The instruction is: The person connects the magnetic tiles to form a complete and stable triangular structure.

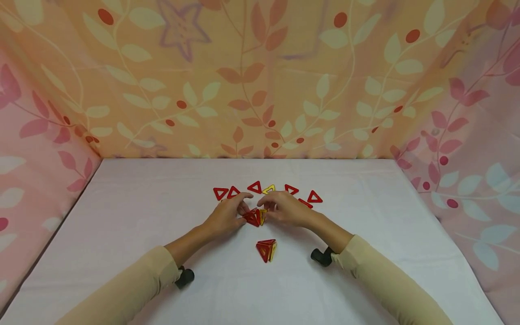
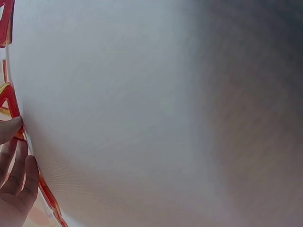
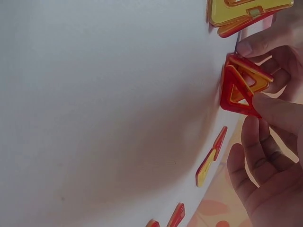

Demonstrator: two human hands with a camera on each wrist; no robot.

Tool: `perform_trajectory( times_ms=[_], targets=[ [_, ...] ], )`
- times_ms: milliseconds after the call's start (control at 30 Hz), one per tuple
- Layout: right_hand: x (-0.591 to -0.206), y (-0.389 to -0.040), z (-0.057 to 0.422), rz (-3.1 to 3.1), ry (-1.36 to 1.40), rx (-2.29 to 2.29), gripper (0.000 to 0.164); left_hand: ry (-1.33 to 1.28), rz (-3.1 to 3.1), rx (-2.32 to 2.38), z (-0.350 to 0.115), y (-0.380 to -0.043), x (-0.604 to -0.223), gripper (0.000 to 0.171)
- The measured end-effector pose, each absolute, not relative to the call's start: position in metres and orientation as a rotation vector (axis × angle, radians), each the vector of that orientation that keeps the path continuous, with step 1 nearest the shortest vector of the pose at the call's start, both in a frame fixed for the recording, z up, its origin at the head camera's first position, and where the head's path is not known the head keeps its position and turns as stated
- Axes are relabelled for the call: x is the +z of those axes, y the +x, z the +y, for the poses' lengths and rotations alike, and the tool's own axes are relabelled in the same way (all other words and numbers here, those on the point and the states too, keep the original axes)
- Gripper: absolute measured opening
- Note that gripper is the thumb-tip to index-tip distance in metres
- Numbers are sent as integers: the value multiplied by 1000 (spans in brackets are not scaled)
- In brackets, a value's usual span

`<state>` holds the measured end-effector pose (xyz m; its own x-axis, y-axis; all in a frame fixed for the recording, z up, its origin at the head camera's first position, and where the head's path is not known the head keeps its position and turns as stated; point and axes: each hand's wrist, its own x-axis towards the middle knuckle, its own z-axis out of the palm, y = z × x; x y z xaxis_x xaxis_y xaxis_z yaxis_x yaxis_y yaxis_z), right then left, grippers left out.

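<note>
Both hands meet over the white table at a small pyramid [image 1: 253, 217] of triangular magnetic tiles, red with a yellow face on its right. From the left, my left hand [image 1: 227, 214] pinches its edge, thumb nearest the body. My right hand [image 1: 286, 210] holds the opposite side between thumb and fingertips. The right wrist view shows the pyramid [image 3: 229, 90] close up, the right thumb lying on a lower corner of a red tile. At the left edge of the left wrist view, my left hand [image 2: 16, 179] is partly cut off.
A second red and yellow pyramid [image 1: 266, 250] stands nearer the body. Beyond the hands, several loose triangles lie in an arc, among them a red tile [image 1: 314, 197], another red tile [image 1: 220, 193] and a yellow tile [image 1: 268, 189]. Patterned curtains [image 1: 243, 90] surround the table [image 1: 142, 189].
</note>
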<state>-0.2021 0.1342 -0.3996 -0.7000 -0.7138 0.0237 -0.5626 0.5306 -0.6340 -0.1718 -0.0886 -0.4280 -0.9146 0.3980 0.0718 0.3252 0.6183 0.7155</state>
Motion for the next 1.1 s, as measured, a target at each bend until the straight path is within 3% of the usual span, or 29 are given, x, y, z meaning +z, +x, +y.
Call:
perform_trajectory(
  times_ms=[1100],
  targets=[
    [-405,-201,119,2511,-1095,-902,33,670,2742,1189,-90,-170,-425,60]
  ],
)
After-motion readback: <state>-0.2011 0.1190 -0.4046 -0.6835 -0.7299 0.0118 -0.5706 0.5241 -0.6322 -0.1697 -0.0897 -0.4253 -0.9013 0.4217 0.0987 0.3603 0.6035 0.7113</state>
